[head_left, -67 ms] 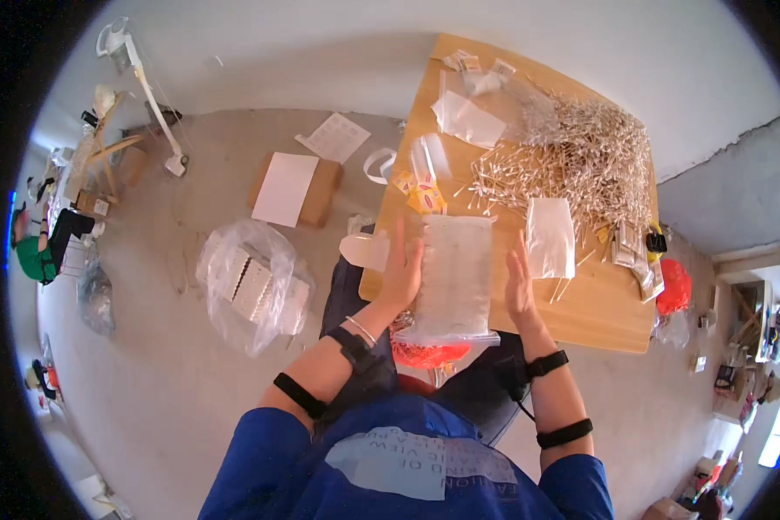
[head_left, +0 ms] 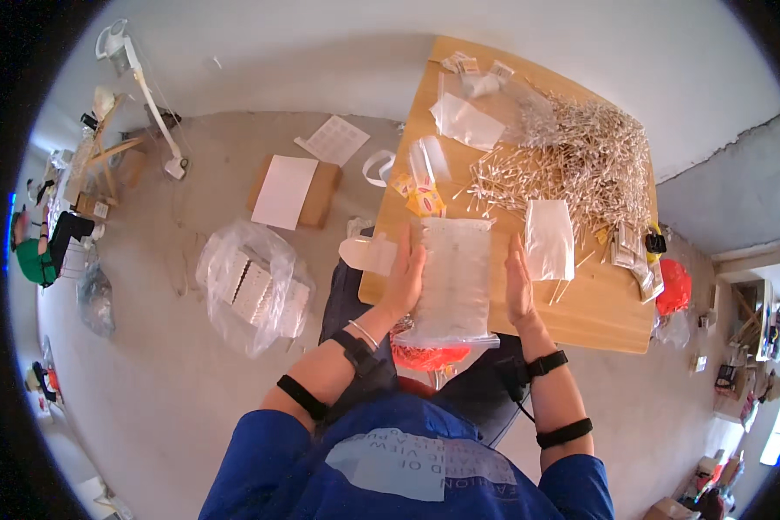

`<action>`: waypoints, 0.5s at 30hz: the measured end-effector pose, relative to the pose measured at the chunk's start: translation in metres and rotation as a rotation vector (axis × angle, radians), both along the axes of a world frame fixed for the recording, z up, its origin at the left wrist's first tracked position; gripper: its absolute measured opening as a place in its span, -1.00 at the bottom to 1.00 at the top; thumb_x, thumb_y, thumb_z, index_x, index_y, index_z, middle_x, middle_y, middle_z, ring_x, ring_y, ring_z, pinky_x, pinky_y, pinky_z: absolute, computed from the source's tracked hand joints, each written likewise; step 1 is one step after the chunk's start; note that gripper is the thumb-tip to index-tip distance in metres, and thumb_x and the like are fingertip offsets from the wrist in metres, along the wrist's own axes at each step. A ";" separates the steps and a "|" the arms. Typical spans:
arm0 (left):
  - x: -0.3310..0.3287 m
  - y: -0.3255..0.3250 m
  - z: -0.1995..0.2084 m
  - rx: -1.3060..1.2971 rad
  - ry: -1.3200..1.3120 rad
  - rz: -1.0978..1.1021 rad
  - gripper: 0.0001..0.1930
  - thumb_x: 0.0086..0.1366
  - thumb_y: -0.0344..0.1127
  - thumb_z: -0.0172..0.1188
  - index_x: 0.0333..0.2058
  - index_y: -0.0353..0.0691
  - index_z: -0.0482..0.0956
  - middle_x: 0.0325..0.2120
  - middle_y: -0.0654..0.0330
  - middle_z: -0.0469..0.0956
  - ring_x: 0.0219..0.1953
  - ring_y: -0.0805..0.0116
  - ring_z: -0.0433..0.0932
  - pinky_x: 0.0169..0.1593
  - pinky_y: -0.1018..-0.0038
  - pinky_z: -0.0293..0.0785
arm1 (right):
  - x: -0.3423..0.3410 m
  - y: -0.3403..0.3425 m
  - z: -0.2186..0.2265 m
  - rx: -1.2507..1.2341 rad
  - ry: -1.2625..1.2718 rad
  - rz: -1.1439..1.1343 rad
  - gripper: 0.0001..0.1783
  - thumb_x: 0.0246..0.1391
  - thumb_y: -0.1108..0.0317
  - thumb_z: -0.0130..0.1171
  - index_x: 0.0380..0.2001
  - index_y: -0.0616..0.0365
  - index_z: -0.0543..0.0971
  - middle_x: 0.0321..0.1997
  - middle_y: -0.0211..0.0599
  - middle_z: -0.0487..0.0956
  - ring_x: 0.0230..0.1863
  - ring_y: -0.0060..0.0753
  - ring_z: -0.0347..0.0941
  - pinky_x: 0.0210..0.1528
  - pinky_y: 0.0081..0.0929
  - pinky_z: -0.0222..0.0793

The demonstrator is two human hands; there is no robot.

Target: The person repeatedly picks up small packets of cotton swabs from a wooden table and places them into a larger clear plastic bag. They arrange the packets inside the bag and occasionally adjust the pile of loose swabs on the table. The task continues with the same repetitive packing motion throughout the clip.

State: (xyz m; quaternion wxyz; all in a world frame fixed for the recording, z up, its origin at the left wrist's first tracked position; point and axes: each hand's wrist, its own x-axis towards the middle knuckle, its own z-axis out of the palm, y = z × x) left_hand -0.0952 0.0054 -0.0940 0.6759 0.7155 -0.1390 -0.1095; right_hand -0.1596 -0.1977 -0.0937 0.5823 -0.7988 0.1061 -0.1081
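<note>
A clear plastic zip bag (head_left: 455,277) packed with white contents lies at the table's near edge, its zip end toward me. Along its left side my left hand (head_left: 406,279) stands on edge with straight fingers, at or touching the bag. My right hand (head_left: 518,282) is held likewise on the other side, a small gap from the bag, fingers stretched. Neither hand grips anything. Beside my right hand lies a flat whitish plastic bag (head_left: 549,240) with a few cotton swabs by its lower end. A translucent sheet with a rounded end (head_left: 366,255) sits left of my left hand.
A large heap of cotton swabs (head_left: 594,160) covers the wooden table's (head_left: 581,325) far right. Yellow packets (head_left: 425,201) lie beyond the filled bag. A red plastic bag (head_left: 429,355) hangs below the near edge. On the floor at left are a cardboard box (head_left: 323,198) and a bagged white stack (head_left: 253,286).
</note>
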 end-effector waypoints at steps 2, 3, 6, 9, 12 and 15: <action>0.007 -0.007 -0.003 -0.150 0.044 -0.058 -0.26 0.43 0.09 -0.30 0.32 -0.39 -0.21 0.36 0.00 -0.15 0.39 0.22 -0.19 0.37 0.38 -0.26 | 0.010 -0.002 -0.002 0.311 0.016 0.024 -0.24 0.30 -0.11 -0.38 0.37 0.13 -0.17 0.48 -0.18 -0.23 0.48 -0.27 -0.37 0.44 -0.32 -0.45; 0.009 -0.011 0.000 -0.226 0.072 -0.088 -0.26 0.43 0.10 -0.32 0.33 -0.37 -0.24 0.36 0.04 -0.18 0.40 0.26 -0.22 0.37 0.39 -0.29 | 0.013 -0.002 -0.003 0.467 0.030 0.034 -0.23 0.30 -0.14 -0.41 0.38 0.11 -0.20 0.49 -0.23 -0.25 0.48 -0.31 -0.39 0.44 -0.35 -0.48; 0.011 -0.016 0.008 -0.308 0.128 -0.118 -0.19 0.41 0.15 -0.26 0.33 -0.32 -0.35 0.35 0.06 -0.15 0.37 0.29 -0.14 0.35 0.42 -0.19 | 0.019 0.009 -0.001 0.593 0.052 0.075 -0.21 0.30 -0.19 -0.45 0.39 0.06 -0.23 0.50 -0.31 -0.28 0.48 -0.39 -0.42 0.44 -0.42 -0.50; 0.010 -0.015 -0.002 -0.359 0.174 -0.139 -0.16 0.40 0.18 -0.26 0.33 -0.30 -0.39 0.36 0.11 -0.19 0.38 0.33 -0.17 0.36 0.42 -0.22 | 0.021 0.028 0.019 0.681 0.107 0.086 -0.20 0.29 -0.22 -0.45 0.39 0.04 -0.24 0.49 -0.30 -0.22 0.47 -0.37 -0.31 0.43 -0.44 -0.41; 0.015 -0.014 -0.004 -0.399 0.283 -0.195 -0.15 0.39 0.20 -0.26 0.33 -0.28 -0.42 0.36 0.10 -0.21 0.38 0.33 -0.20 0.36 0.41 -0.24 | 0.020 0.028 0.019 0.716 0.145 0.070 -0.19 0.29 -0.23 -0.44 0.39 0.05 -0.22 0.47 -0.29 -0.14 0.45 -0.35 -0.21 0.43 -0.42 -0.34; 0.015 -0.015 -0.007 -0.378 0.254 -0.193 -0.16 0.39 0.19 -0.27 0.34 -0.26 -0.41 0.36 0.11 -0.22 0.38 0.33 -0.19 0.37 0.41 -0.24 | 0.016 0.028 0.012 0.773 0.094 0.050 -0.21 0.29 -0.22 -0.43 0.39 0.06 -0.18 0.46 -0.31 -0.09 0.44 -0.35 -0.16 0.43 -0.43 -0.30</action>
